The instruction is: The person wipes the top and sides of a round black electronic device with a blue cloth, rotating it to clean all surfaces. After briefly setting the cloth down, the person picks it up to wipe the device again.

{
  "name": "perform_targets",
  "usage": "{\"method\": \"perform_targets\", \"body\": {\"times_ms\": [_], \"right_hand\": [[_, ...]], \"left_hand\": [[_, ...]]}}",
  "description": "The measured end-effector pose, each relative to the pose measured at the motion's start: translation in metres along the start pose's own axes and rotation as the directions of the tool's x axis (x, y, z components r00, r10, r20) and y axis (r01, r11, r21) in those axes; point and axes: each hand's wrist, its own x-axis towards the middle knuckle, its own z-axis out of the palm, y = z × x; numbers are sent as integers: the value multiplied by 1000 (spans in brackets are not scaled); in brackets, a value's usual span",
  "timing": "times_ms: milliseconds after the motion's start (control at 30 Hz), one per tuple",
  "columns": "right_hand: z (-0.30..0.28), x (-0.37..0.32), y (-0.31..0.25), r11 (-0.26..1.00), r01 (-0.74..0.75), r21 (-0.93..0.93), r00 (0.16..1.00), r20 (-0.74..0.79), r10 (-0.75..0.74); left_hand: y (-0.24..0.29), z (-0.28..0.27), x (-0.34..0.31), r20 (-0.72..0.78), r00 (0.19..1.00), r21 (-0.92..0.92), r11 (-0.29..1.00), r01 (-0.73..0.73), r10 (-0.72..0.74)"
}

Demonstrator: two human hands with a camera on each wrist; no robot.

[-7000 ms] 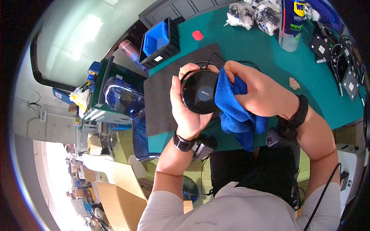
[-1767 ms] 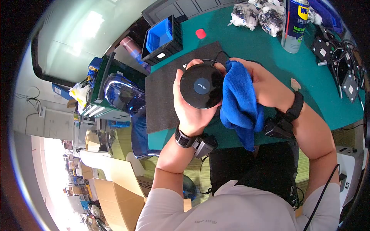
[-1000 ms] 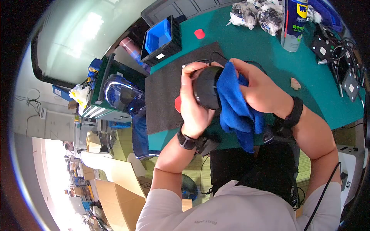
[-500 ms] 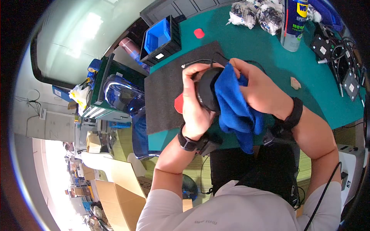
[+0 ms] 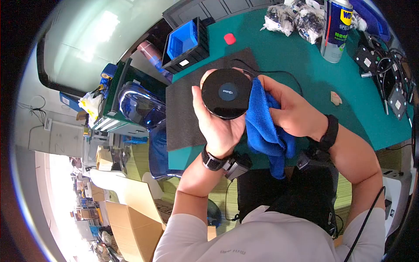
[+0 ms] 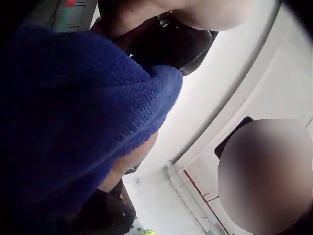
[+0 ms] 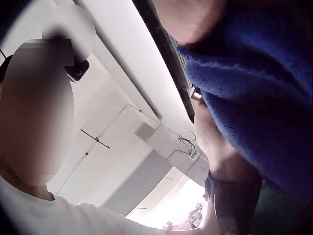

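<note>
In the head view, my left hand [image 5: 220, 135] holds a round black device [image 5: 218, 105] from below, its thumb along the left side. The device's glossy top, with a small logo in a central circle, faces up toward the head camera. My right hand [image 5: 301, 113] pinches a blue cloth [image 5: 264, 122], which hangs in folds beside the device's right edge. The fingers under the device are mostly hidden. Folds of the cloth fill much of both wrist views, and the left wrist view also shows a dark rounded part of the device [image 6: 168, 49].
A dark grey mat [image 5: 183, 113] lies under the hands on the green table [image 5: 279, 48]. A black cable [image 5: 286, 73] curves across it. Around stand a black crate with a blue bin [image 5: 183, 41], a spray can [image 5: 335, 32], bagged parts [image 5: 279, 19] and black plates with cables [image 5: 386, 74].
The left hand has turned the device from edge-on to face up. A red patch beside that hand is out of sight. The cloth has shifted slightly down, still pinched in the right hand.
</note>
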Motion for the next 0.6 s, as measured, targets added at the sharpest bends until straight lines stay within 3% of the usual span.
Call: {"method": "perform_targets", "body": {"times_ms": [100, 300, 500, 567, 600], "right_hand": [[0, -2, -6, 995, -50, 85, 999, 13, 49], [-2, -2, -4, 983, -86, 160, 996, 44, 80], [4, -3, -5, 985, -35, 168, 999, -18, 38], [4, -4, -6, 986, -6, 165, 999, -46, 14], [4, -4, -9, 988, -12, 154, 998, -52, 21]], "left_hand": [[0, 3, -2, -2, 999, -14, 999, -43, 43], [-2, 4, -3, 145, 978, -28, 989, -148, 150], [-6, 7, -2, 226, 920, 182, 914, -364, 321], [-9, 3, 1, 449, 817, 436, 710, -553, 361], [-12, 2, 2, 424, 820, 415, 722, -554, 386]]}}
